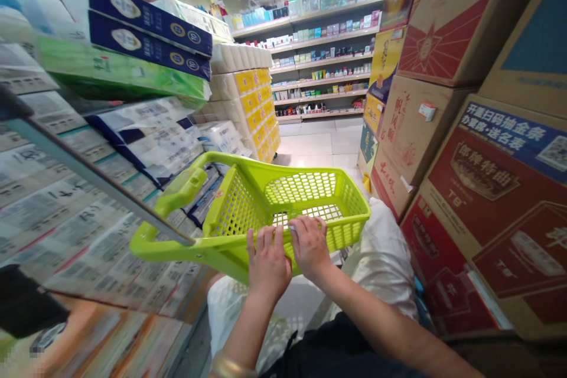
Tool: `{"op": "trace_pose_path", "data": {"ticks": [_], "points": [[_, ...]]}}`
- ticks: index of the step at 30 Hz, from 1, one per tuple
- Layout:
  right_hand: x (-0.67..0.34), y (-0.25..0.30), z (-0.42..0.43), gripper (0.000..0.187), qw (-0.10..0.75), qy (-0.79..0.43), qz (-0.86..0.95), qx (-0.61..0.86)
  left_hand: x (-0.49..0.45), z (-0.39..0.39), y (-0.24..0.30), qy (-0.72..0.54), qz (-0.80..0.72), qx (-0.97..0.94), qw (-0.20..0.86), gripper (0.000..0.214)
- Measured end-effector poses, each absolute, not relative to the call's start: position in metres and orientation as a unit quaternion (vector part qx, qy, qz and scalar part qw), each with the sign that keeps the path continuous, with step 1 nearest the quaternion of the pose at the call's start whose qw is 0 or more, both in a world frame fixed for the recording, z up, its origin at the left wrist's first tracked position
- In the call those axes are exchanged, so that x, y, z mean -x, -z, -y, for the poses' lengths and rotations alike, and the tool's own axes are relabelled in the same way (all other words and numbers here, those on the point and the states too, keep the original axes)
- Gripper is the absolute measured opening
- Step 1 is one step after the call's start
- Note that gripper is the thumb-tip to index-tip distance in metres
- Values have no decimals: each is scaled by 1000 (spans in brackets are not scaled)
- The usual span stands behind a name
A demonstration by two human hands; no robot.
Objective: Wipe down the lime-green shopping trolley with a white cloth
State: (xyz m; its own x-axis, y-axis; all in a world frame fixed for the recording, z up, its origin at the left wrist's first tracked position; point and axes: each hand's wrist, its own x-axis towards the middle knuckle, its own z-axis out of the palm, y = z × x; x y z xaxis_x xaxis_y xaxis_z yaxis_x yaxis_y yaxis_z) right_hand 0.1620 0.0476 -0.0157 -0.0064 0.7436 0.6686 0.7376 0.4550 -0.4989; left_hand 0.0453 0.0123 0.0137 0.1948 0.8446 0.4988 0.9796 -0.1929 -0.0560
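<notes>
A lime-green plastic shopping basket (286,235) with perforated walls sits tilted in front of me. A metal bar (100,180) joins its left side and runs up to the left. My left hand (269,263) curls its fingers over the near rim. Close beside it, my right hand (310,245) grips the same rim, fingers bent over the edge. No goods show inside the basket. White crinkled material (383,254) lies under and to the right of it; I cannot tell what it is.
Stacked cartons (500,189) rise on the right. Packaged goods (146,35) pile up on the left, with yellow-and-white packs (254,109) beyond. Product shelves (323,59) stand at the back, past a tiled floor (310,143). A blurred dark object (31,301) shows at lower left.
</notes>
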Motion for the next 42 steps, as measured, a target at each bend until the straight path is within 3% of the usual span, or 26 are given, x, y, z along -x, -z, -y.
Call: {"op": "trace_pose_path", "data": {"ticks": [26,35,42], "points": [[-184,26,-40,18,448,38,724,523,-20,-11,-11,172,627,740,174,54],[-138,14,-42,18,439,-1,755,486,-20,-9,-10,171,633,737,168,56],[-184,25,-36,18,437,46,741,508,-20,-9,-9,187,631,736,159,56]]}}
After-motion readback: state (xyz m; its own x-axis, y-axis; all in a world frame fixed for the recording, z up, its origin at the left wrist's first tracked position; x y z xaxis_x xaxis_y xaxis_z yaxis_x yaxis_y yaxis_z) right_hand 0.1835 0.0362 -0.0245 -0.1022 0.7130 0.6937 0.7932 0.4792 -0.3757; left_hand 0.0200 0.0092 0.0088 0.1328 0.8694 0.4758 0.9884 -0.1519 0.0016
